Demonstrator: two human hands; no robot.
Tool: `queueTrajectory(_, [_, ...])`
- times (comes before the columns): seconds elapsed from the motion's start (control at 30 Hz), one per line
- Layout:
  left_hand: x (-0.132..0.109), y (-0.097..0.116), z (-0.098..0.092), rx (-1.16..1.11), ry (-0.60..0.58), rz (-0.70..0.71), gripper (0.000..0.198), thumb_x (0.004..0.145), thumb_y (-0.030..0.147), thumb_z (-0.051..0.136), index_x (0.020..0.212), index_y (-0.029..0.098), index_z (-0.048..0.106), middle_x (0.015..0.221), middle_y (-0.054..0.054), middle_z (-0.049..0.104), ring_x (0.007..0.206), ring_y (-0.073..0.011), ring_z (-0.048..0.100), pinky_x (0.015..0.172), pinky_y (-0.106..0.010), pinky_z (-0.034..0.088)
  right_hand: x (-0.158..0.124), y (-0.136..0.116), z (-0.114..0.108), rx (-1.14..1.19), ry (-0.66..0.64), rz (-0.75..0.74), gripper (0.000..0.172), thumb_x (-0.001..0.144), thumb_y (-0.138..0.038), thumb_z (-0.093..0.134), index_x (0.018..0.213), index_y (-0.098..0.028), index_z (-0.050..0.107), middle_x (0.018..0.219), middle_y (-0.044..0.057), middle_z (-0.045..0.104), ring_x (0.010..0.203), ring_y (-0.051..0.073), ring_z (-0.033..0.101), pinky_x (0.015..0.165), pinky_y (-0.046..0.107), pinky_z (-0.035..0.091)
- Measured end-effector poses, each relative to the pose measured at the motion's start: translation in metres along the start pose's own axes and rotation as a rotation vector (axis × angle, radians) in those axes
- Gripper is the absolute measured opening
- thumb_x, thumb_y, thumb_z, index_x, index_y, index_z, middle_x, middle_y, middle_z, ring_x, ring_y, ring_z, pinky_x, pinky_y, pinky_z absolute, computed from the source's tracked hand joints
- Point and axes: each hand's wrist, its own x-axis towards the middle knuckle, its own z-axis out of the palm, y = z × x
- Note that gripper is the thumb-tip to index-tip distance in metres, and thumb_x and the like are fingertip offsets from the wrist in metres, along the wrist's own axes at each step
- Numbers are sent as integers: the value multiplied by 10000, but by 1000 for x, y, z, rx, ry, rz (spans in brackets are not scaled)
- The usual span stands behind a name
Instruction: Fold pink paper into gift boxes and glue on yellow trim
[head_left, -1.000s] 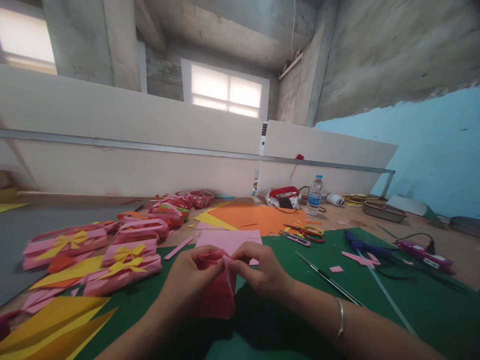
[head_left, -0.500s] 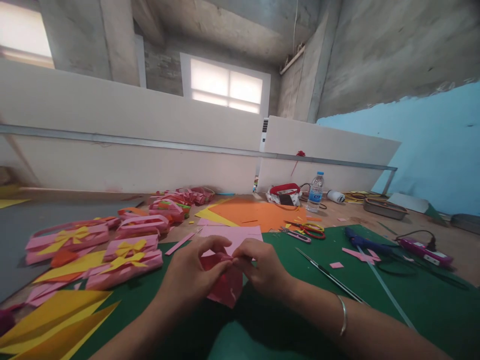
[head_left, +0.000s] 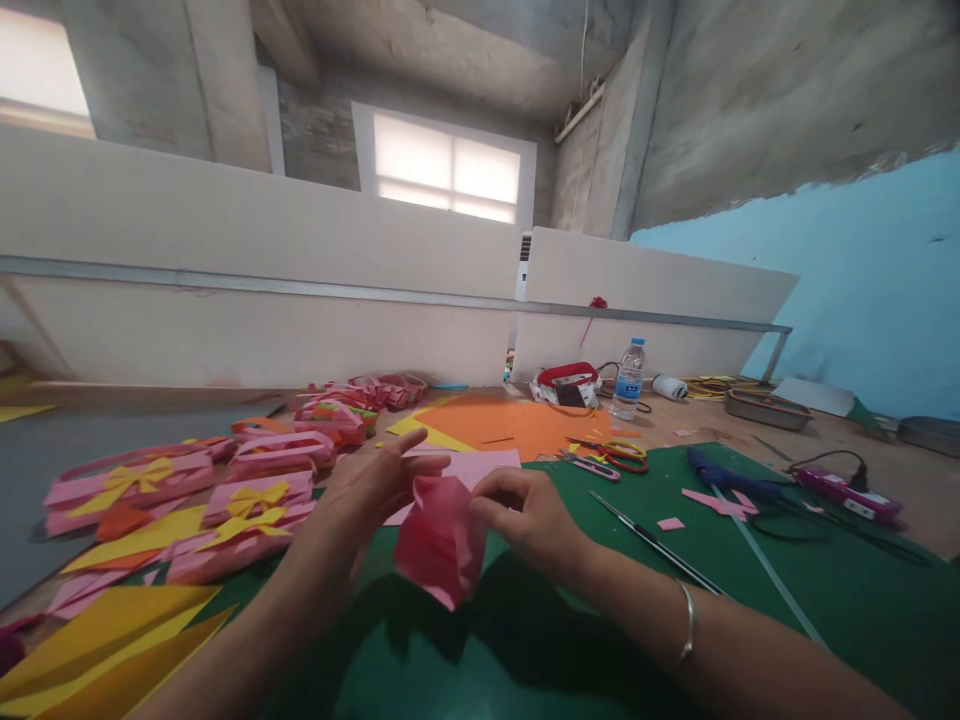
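A folded pink paper piece (head_left: 441, 545), shaped like a small open pouch, hangs above the green cutting mat (head_left: 555, 590). My right hand (head_left: 525, 515) pinches its upper right edge between thumb and fingers. Just left of it, my left hand (head_left: 382, 495) is off the paper, its fingers stretched out and apart. Behind the hands lies a flat pink paper sheet (head_left: 491, 463). To the left sit several pink paper bags, the nearest ones with yellow bows (head_left: 259, 495).
Right of my hands lie a pen-like craft knife (head_left: 652, 545), scissors (head_left: 626, 457), a pink-handled cutter (head_left: 592, 467), a blue glue gun (head_left: 727, 475) and a purple power strip (head_left: 847, 493). Yellow paper (head_left: 97, 640) is front left; a water bottle (head_left: 628, 380) stands behind.
My left hand has let go of the pink paper and moved left and up, fingers opening. My right hand still pinches the paper, which has turned and shows more of itself.
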Motion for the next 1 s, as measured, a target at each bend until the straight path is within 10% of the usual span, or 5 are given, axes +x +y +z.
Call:
queueTrajectory(0.13, [6,-14,0,73,5,-1,548,578,427,705,1037,193,520,1015,-96,626,991,-271,586,785,-370,479,4,7,1,205,76,154,92,696,-221,596,679,-132,612,622,-3,568,583,104,500,577,234,425])
queueTrajectory(0.37, [2,-20,4,254,-163,81,90,631,189,529,721,198,526,677,15,606,653,-173,593,573,-272,452,3,6,2,79,42,133,61,661,-178,608,707,-139,599,628,-19,557,574,89,475,543,206,387])
queueTrajectory(1.0, [-5,-17,15,-48,-230,-209,155,631,278,579,768,206,587,589,42,609,508,-131,580,476,-208,393,4,10,-3,107,72,-13,243,625,-77,470,667,-176,688,680,5,655,677,130,573,635,234,437])
